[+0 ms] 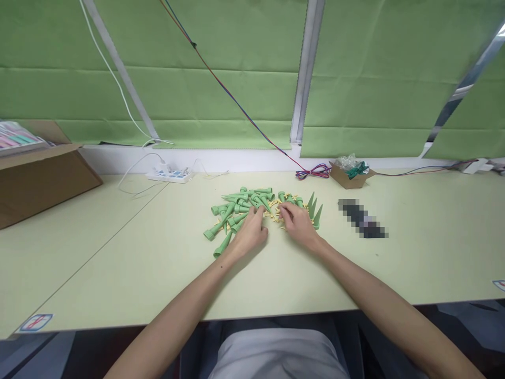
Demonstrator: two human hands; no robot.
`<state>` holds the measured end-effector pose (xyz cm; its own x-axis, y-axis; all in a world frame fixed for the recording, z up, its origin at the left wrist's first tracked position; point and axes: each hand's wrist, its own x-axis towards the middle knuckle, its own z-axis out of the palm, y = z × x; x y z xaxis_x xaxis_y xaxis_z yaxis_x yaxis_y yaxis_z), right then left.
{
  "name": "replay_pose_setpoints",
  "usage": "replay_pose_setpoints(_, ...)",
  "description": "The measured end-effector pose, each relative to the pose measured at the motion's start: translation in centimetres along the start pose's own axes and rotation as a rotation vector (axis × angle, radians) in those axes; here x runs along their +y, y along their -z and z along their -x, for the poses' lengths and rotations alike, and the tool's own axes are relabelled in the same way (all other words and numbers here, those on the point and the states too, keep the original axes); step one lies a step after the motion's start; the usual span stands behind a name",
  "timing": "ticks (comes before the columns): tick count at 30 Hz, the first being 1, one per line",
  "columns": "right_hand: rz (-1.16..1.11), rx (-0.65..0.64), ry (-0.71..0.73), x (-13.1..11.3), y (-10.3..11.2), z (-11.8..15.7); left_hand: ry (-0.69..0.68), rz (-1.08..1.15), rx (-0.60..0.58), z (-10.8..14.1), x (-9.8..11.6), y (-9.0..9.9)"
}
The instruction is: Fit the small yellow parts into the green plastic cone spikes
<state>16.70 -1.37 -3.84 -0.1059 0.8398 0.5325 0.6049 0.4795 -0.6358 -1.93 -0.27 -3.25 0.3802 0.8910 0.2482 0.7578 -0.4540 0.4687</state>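
A pile of green plastic plant-watering spikes (pixel 226 213), hollow and cone-shaped with wide collars, lies on the table in front of me. My left hand (pixel 250 230) reaches to the pile's right edge, fingertips against the spikes, thumb apart from the fingers. Small yellow plastic pieces (pixel 272 215) are scattered between my hands. My right hand (pixel 299 225) is pinched at their right side, with a bit of yellow showing at the fingertips. Beyond it stand several green spikes (pixel 316 216) with their points up; others (pixel 281 196) there show their collars. My right hand partly hides this group.
A small cardboard box (pixel 350 180) with plastic bags stands at the back, beside coiled wires (pixel 313 172). A blurred dark object (pixel 361 218) lies to the right. A power strip (pixel 169 175) and a large carton (pixel 47 181) are at the left.
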Motion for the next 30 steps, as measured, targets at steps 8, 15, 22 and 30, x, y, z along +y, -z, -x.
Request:
replay_pose_setpoints(8,-0.026,0.001,-0.043,0.0,-0.1,0.0,-0.012,0.041,0.060,-0.7,-1.1,-0.1)
replay_pose_setpoints(15,-0.067,0.017,-0.070,-0.3,-0.2,0.0,-0.069,0.118,0.082,-0.6,0.1,0.3)
replay_pose_setpoints(22,-0.060,0.043,-0.056,-0.4,-0.2,0.0,-0.108,0.131,0.058,-0.3,0.5,-0.8)
replay_pose_setpoints(30,-0.062,0.050,-0.034,-0.1,-0.5,0.1,-0.067,0.053,-0.004,0.1,0.8,-1.6)
